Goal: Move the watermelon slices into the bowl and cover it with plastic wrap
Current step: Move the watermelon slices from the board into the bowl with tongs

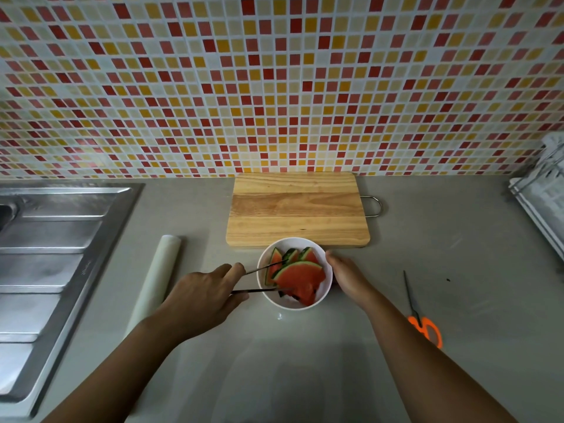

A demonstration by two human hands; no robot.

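While left grip holds tongs in bowl, right grip clasps its side; board behind, wrap left, scissors right

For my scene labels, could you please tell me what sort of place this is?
Most likely a home kitchen: a steel sink, a mosaic-tiled backsplash and a wooden cutting board.
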